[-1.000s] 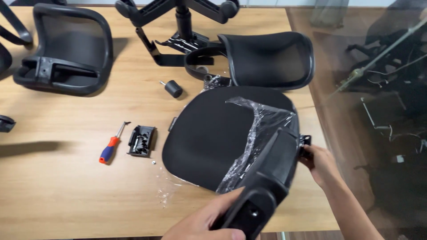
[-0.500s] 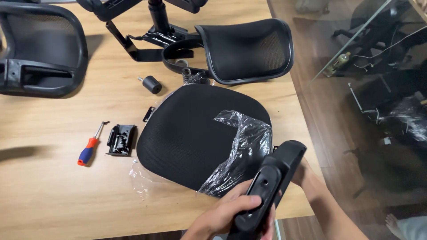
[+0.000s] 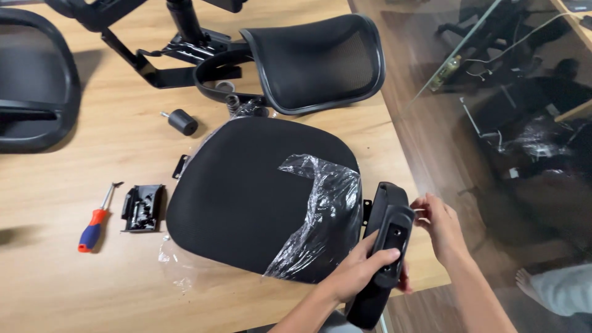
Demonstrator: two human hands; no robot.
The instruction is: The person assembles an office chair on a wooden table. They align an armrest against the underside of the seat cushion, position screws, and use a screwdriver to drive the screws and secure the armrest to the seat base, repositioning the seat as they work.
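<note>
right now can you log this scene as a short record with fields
surface: wooden table
left hand: wrapped around a black armrest part
right hand: fingertips at the part's upper right edge
beside the hands: black seat cushion, clear plastic wrap partly on it
left of cushion: small black bracket, red and blue screwdriver
behind cushion: mesh headrest, black roller

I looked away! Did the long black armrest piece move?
Yes. The black armrest piece swung more upright beside the seat cushion at its right edge, left hand gripping it.
</note>
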